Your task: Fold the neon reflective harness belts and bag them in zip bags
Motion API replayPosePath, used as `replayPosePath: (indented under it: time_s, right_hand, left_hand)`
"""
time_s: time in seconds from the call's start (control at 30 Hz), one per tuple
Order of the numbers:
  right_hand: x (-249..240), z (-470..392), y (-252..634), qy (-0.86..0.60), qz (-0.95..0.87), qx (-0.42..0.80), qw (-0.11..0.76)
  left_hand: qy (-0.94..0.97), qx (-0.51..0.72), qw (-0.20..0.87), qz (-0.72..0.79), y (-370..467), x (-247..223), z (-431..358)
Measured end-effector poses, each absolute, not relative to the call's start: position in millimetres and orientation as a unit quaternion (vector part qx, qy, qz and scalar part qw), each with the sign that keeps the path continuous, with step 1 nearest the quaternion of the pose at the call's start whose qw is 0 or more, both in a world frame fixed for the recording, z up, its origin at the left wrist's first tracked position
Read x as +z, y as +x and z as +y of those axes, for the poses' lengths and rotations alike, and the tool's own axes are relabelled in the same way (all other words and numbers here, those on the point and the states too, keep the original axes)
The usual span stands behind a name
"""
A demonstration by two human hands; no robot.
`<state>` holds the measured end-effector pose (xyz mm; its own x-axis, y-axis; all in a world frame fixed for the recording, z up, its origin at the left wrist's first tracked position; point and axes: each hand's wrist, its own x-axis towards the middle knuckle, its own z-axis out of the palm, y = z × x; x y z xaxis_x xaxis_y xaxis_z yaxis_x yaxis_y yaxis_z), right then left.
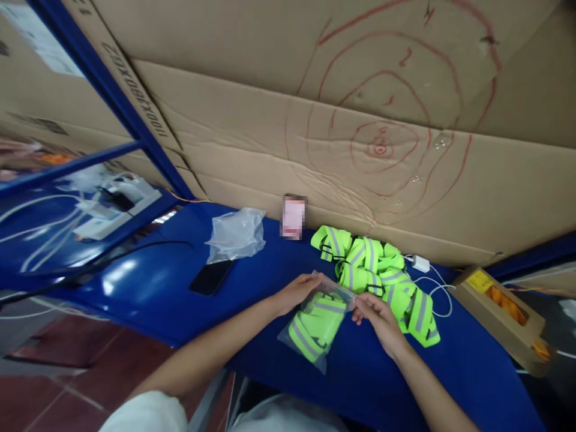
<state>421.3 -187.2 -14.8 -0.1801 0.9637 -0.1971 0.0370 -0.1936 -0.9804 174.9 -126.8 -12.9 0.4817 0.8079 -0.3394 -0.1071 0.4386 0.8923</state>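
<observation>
A clear plastic bag [327, 362] hangs between my two hands above the blue table's front part. Inside it lies a folded neon-yellow reflective strap [317, 324] with grey stripes. My left hand [300, 293] pinches the bag's top edge at its left corner. At the right end of the same edge, my right hand [375, 315] grips the plastic between thumb and fingers. Just behind my right hand sits a pile of more neon-yellow reflective straps [366, 255] with black buckles.
Crumpled clear plastic bags [238, 231] and a black phone [210, 278] lie left on the blue table [148, 282]. A blurred pink item [293, 217] leans against the cardboard wall [243, 144]. A white charger [420, 263] and an open cardboard box [504, 318] are at right; a power strip [117, 207] is far left.
</observation>
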Motion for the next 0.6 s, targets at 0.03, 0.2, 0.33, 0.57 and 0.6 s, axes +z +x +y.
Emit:
replayPosePath:
  time_s: [0.03, 0.2, 0.33, 0.57, 0.6]
  right_hand:
    - [-15, -187, 421, -0.504, -0.503, 0.579, 0.398]
    - [-21, -187, 417, -0.513, -0.538, 0.504, 0.44]
    - [-21, -190, 413, -0.516, -0.54, 0.477, 0.463]
    - [-23, -194, 412, -0.514, -0.548, 0.468, 0.464]
    - [-24, -194, 412, -0.514, -0.551, 0.465, 0.465]
  left_hand:
    - [0.436, 0.314, 0.74, 0.405, 176, -13, -127]
    - [0.463, 0.344, 0.701, 0.419, 180, -14, -132]
    - [0.482, 0.348, 0.685, 0.42, 183, -14, -137]
    - [0.504, 0.357, 0.669, 0.413, 184, -14, -144]
    - [0.506, 0.357, 0.669, 0.411, 185, -14, -145]
